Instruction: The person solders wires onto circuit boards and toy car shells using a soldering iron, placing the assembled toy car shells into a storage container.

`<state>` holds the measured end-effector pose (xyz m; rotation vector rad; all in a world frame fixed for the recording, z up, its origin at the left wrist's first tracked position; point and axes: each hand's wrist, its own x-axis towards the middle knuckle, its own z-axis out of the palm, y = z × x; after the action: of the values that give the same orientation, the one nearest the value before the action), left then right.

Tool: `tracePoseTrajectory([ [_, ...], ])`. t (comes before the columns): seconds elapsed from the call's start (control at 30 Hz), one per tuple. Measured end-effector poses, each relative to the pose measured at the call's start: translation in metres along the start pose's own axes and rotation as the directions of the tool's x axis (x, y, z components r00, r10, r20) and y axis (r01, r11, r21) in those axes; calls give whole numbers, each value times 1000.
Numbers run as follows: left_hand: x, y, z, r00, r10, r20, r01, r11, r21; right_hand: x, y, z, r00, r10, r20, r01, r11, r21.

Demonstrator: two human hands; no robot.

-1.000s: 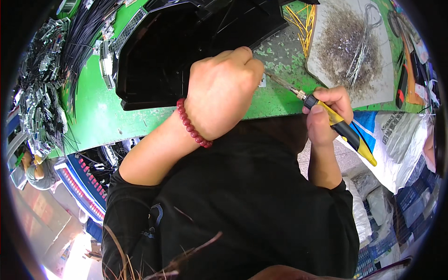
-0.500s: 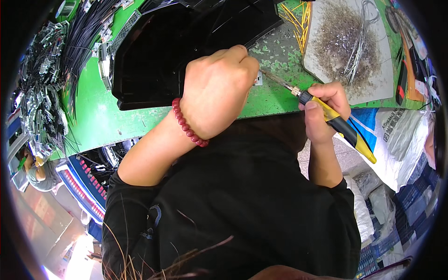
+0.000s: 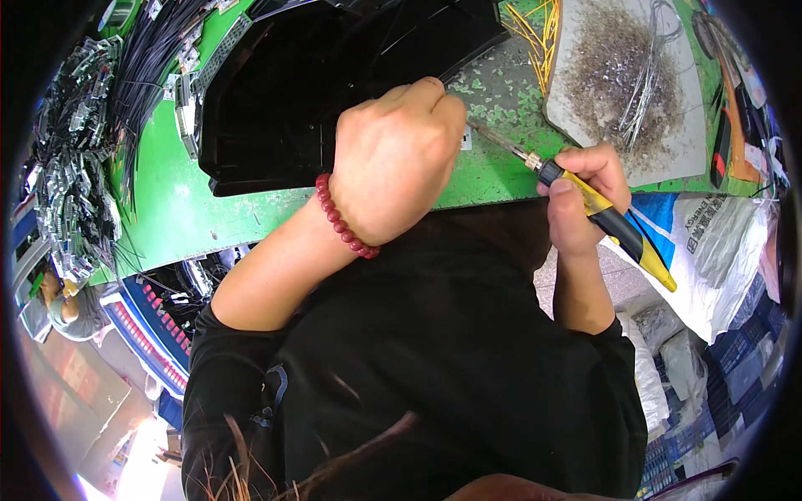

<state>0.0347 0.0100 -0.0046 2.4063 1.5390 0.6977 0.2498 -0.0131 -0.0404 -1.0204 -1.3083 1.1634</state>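
Observation:
My right hand (image 3: 589, 196) is closed round the yellow and black handle of a soldering iron (image 3: 614, 221). The iron's thin tip slants up and left, close to the knuckles of my left hand (image 3: 401, 150). That left hand is curled in a fist over the table edge, back toward me, with a red bead bracelet (image 3: 337, 219) at the wrist. Its fingertips, and whatever they may pinch, are hidden. Just beyond the fist, under the iron's tip, a small white piece (image 3: 466, 140) shows. A large black plastic tray (image 3: 263, 125) lies behind and left of this hand.
The green worktable (image 3: 167, 225) has worn paint. Bundled black wires (image 3: 154, 79) and small metal-cased parts (image 3: 75, 167) crowd its left. Yellow wires (image 3: 535, 42) lie at the back. A grey board (image 3: 685, 154) carries dark residue and solder wire (image 3: 643, 92). Tools (image 3: 723, 142) stand far right.
My left hand has shifted slightly to the right. The right hand and soldering iron have moved a few pixels right; both grips look the same.

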Motion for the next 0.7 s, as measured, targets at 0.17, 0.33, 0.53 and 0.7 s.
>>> tracePoseTrajectory([
  [0.17,0,-1,0,1000,-11,11,11,1000,-12,-1,-1,-1,1000,7,10,-6,1000,-29],
  [0.33,0,-1,1,1000,-4,-2,4,1000,-19,0,2,-2,999,-25,39,27,998,-59],
  [0.53,1,-2,0,1000,6,-8,-6,1000,-24,-1,2,-2,999,-35,42,38,997,-66],
  [0.7,0,-3,0,1000,13,-7,-13,1000,-22,0,5,-5,992,-120,26,121,992,-41],
])
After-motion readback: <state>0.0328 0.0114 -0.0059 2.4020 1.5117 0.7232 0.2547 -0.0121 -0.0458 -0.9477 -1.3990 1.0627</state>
